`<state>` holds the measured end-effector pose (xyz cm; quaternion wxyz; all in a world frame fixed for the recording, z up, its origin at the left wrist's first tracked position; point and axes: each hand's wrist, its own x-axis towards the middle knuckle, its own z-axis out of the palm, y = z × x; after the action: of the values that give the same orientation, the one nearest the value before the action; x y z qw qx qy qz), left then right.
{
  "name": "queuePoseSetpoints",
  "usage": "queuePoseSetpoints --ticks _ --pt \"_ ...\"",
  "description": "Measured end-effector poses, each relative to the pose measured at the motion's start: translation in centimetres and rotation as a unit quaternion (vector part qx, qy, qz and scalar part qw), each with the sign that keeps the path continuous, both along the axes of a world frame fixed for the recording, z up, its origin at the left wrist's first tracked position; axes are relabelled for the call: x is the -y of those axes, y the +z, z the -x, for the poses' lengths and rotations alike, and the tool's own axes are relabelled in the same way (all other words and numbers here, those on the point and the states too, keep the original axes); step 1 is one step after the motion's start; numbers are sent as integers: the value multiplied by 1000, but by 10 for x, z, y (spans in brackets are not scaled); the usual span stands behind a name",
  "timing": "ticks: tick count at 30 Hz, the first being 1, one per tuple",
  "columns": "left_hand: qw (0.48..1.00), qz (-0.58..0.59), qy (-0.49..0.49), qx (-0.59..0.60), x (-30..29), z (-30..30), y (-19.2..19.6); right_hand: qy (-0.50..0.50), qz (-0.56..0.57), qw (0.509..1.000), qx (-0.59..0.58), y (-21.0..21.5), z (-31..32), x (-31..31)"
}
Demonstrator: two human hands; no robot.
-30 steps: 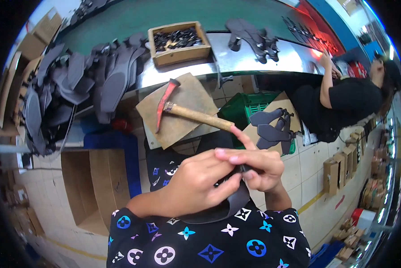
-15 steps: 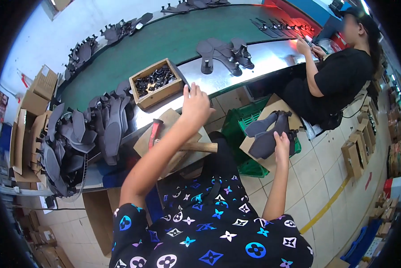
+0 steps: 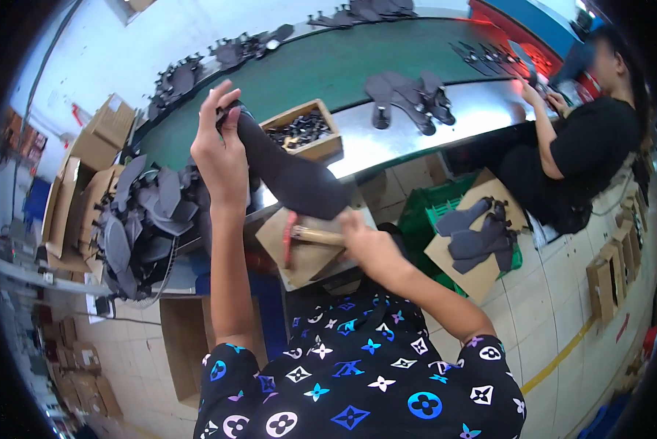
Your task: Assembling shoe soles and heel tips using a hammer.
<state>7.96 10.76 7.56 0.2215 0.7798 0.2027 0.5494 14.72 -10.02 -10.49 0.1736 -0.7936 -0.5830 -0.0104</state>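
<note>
My left hand (image 3: 222, 150) is raised over the bench, its fingers closed round the narrow end of a dark grey shoe sole (image 3: 299, 179). The sole's wide end slants down toward my right hand (image 3: 372, 245). That hand is closed at the end of the wooden handle of a hammer (image 3: 315, 234), whose red head is blurred. Beneath the hammer is a tan block (image 3: 310, 269). Just behind the sole stands a wooden box (image 3: 321, 150) of small black parts, partly hidden by it.
Soles with heels are heaped at the left (image 3: 142, 212). A green crate (image 3: 431, 208) at the right bears cardboard with several soles (image 3: 478, 238). More soles (image 3: 409, 99) lie on the metal ledge beside a green conveyor belt (image 3: 328, 66). A co-worker (image 3: 584, 139) sits at the far right.
My left hand has moved from the wooden box's edge up and left, and now holds a sole. My right hand has left the soles on the crate and taken the hammer's handle. The view has shifted.
</note>
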Motion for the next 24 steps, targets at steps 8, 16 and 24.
queuePoseSetpoints --ticks 8,16,24 --pt "962 144 -176 -151 -15 48 -122 -121 -150 955 -225 -77 -40 112" --pt "990 -29 -48 -133 -59 -24 -124 -218 -352 674 -612 -57 -1 129" --pt "893 -22 0 -450 -146 -94 -168 -148 -329 779 -513 -20 -25 71"
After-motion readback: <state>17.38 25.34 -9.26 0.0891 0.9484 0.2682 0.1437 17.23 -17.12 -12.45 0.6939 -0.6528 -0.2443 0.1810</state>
